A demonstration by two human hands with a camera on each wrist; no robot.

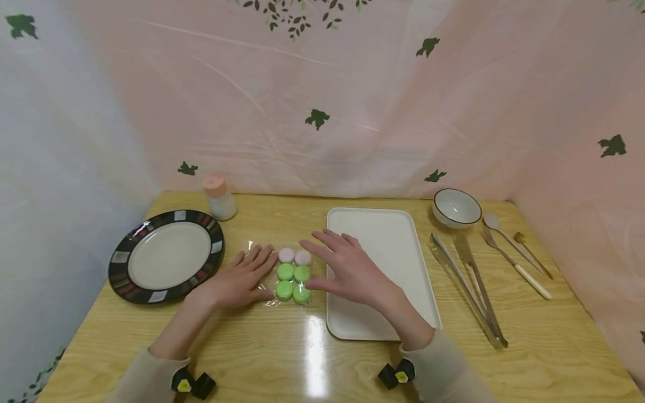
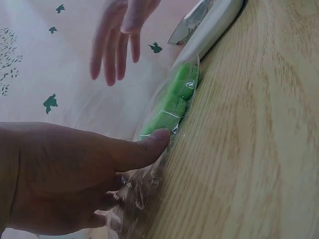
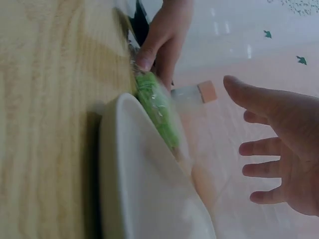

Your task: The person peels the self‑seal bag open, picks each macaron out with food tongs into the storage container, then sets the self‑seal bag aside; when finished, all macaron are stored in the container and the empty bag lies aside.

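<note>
A clear plastic bag of macarons (image 1: 285, 272), green ones in front and two pale pink ones behind, lies flat on the wooden table. My left hand (image 1: 242, 280) rests on the bag's left side with fingers spread, its thumb at the edge of the green macarons (image 2: 169, 107). My right hand (image 1: 353, 268) hovers above the left part of the white tray (image 1: 383, 319), fingers apart and holding nothing. In the right wrist view a gap shows between the right hand (image 3: 284, 144) and the bag.
At the left stands a dark-rimmed plate (image 1: 118, 274), with a pink-lidded shaker (image 1: 219, 198) behind it. Right of the tray lie metal tongs (image 1: 471, 291), a fork (image 1: 509, 257), a spoon (image 1: 514, 243) and a small brownish utensil (image 1: 531, 254). A white bowl (image 1: 457, 208) sits at the back right.
</note>
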